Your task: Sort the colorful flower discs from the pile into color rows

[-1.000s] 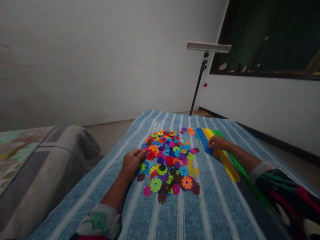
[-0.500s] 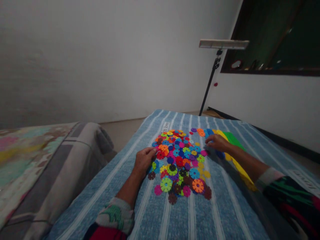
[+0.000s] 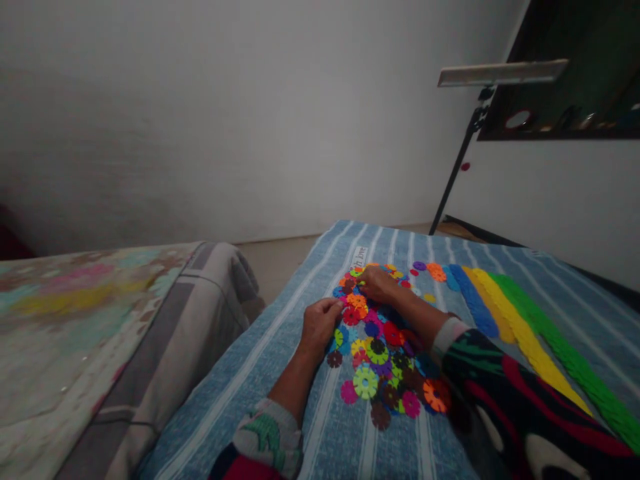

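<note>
A pile of colourful notched plastic discs point(image 3: 377, 350) lies on the striped blue cloth point(image 3: 280, 353). At the pile's left edge is my left hand point(image 3: 320, 327), thumb and forefinger pinched together by a pink disc; whether they hold it is unclear. My right hand point(image 3: 380, 285) reaches across the pile to its far part, fingers closed at the discs, and what is between them cannot be made out. My right forearm covers some of the pile. To the right lie long rows of discs sorted by colour: blue point(image 3: 473, 300), yellow point(image 3: 520, 327) and green point(image 3: 575, 350).
Short orange point(image 3: 437, 272) and purple point(image 3: 419, 266) groups sit at the far end beside the rows. On the left stands another surface with a flowered cover point(image 3: 85, 293) and grey cloth point(image 3: 215, 293). A lamp on a stand point(image 3: 457, 160) rises behind, near the wall.
My right hand has moved left from beside the sorted rows onto the far part of the pile. My left hand stays at the pile's left edge. The view has turned slightly left.
</note>
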Available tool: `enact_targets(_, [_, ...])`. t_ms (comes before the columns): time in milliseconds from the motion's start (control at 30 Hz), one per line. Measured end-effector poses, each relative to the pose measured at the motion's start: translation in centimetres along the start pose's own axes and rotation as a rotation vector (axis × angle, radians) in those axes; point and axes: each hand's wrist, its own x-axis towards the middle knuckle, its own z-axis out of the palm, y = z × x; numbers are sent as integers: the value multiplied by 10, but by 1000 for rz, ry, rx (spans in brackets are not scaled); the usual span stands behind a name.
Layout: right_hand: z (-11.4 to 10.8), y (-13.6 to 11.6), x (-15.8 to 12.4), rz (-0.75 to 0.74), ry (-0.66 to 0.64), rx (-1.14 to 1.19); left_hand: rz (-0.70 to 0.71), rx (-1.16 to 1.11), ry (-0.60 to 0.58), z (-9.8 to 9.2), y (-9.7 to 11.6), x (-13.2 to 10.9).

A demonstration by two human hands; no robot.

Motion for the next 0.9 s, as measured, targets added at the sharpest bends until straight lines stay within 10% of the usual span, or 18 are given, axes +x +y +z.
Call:
enact_targets(567, [-8, 10, -5, 97, -52, 88, 22, 51, -19, -2, -1, 3])
enact_targets(900, [-78, 125, -103, 249, -51, 108, -11, 76, -16, -2, 12, 4])
